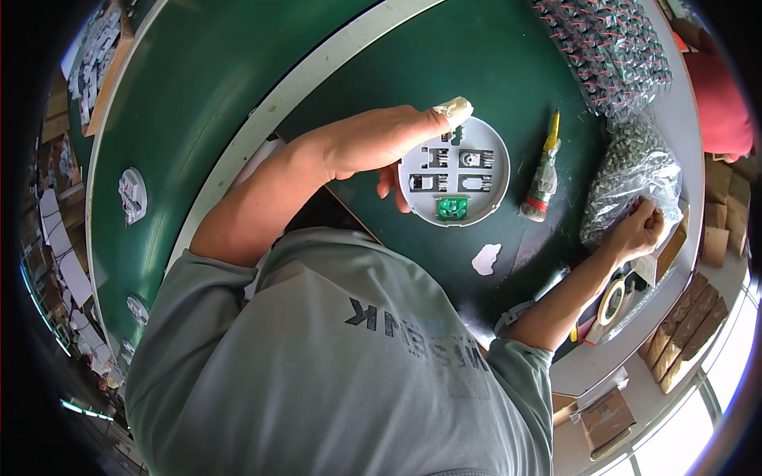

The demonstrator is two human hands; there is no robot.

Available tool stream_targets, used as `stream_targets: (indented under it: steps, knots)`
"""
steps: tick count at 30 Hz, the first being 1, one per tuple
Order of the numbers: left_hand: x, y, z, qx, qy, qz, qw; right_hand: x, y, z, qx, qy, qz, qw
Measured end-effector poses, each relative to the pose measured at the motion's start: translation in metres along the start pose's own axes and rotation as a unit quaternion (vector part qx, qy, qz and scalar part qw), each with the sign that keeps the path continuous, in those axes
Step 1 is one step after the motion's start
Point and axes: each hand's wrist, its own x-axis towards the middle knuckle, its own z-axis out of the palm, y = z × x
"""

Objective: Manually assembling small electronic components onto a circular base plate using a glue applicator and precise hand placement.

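Observation:
My left hand (389, 143), its thumb wrapped in pale tape, grips a round light-grey plastic housing (498, 186) by its left edge. Several metal contacts sit in slots across the housing, and a small green circuit board (452, 209) lies at its near edge. On the right, my right hand (637, 230) is closed at the near end of a clear plastic bag (627, 170) full of small grey parts. Its fingertips are curled together; whether they pinch the bag or a part from it is hidden.
Between housing and bag lies a yellow-tipped, plastic-wrapped tool (544, 174) with a red band. Clear-wrapped parts with red wires (611, 55) stand beyond. A tape roll (611, 303) sits by my right forearm. More housings (132, 196) rest on the green belt (182, 95) at left.

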Motion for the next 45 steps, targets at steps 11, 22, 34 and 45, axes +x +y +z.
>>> stream_targets:
  steps: [11, 22, 34, 45]
  knots:
    - [0.008, -0.003, -0.004, 0.005, -0.022, -0.002, 1.000, 0.001, 0.003, 0.000, 0.032, -0.001, 0.018, 0.999]
    - [-0.031, -0.016, -0.040, 0.378, 0.528, 0.190, 0.736, 0.008, 0.078, 0.003, -0.071, -0.037, 0.010, 0.997]
    - [0.014, 0.002, -0.189, 0.445, 0.625, 0.176, 0.617, 0.040, 0.109, 0.035, -0.048, -0.018, -0.003, 0.999]
    - [0.021, 0.024, -0.293, 0.400, 0.413, 0.212, 0.791, 0.002, 0.085, 0.037, -0.114, 0.020, -0.062, 0.991]
